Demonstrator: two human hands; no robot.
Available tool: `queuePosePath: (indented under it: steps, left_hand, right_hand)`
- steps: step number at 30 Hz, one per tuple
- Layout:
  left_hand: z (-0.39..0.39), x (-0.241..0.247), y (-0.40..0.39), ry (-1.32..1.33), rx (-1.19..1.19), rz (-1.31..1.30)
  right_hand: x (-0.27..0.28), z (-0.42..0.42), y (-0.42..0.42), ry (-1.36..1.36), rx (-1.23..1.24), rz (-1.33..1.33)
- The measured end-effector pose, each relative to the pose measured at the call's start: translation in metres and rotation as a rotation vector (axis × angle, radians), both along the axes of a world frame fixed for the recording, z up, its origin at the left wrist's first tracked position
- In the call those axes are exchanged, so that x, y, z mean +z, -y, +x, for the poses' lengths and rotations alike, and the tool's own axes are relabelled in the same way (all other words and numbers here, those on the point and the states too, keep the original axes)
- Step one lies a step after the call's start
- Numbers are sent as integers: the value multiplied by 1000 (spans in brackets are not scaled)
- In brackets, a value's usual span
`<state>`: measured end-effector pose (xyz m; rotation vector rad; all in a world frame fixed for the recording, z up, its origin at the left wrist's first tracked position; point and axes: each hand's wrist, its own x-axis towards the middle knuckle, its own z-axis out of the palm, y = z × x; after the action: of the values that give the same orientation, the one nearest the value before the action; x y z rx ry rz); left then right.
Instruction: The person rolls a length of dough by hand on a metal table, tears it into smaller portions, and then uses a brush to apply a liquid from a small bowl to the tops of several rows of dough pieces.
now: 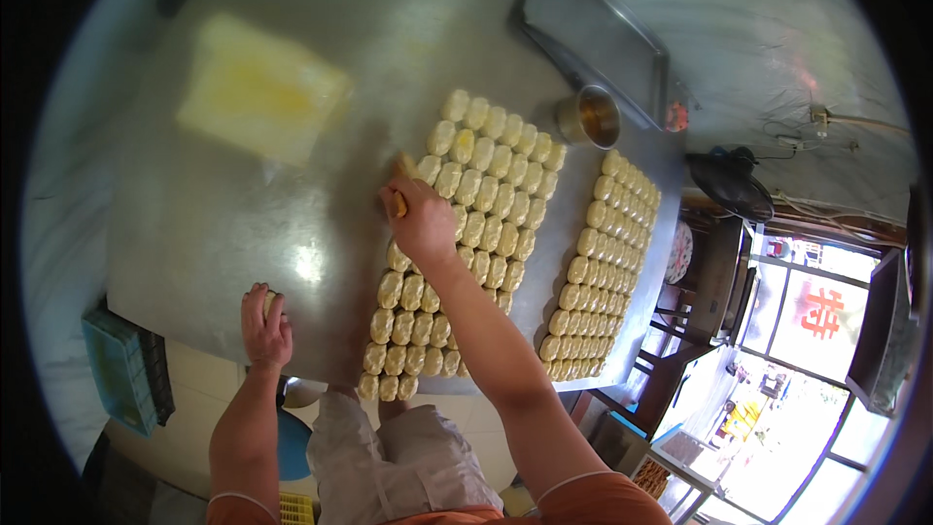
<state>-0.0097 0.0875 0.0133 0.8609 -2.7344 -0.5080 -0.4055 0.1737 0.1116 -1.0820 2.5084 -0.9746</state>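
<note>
My right hand (424, 222) grips a small wooden-handled pastry brush (408, 165), its pale tip at the left edge of the nearer block of dough pieces (484, 193). These oval pieces sit in close rows on the metal table, and many look glossy. One piece (463, 146) in the second row from the far end bears a yellow patch. Near the table's front edge, my left hand (265, 332) is curled around a pale lump (270, 299), mostly hidden by the fingers. To the right lies a second block of glossy dough pieces (609, 262).
Beyond the blocks stands a metal cup (589, 117) of amber liquid, beside a dark baking tray (598, 29). A pale yellow slab or sheet (259, 91) lies far left on the steel table (240, 233). Blue crates (116, 372) stand below left; a black fan (730, 186) is at right.
</note>
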Motion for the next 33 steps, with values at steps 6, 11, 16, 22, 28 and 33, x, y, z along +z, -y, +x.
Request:
queuePosePath:
  steps: [6,11,16,22,28,33]
  left_hand:
    - [2,5,3,-4,9,-40]
    - [-2,9,1,9,13,-13]
    - [-8,11,3,17,13,-18]
    - [-5,9,1,17,23,-12]
    - [-1,9,3,9,22,-1]
    - [-5,9,7,8,-5,11]
  right_hand:
    - [6,-102,-98,510,-542,-194]
    - [9,-116,-134,-268,-551,436]
    - [-12,-23,-32,-283,-55,97]
    - [8,-59,-52,552,-324,-250]
    - [12,-157,-137,-213,-518,73]
    - [-4,-128,-48,-242,-462,354]
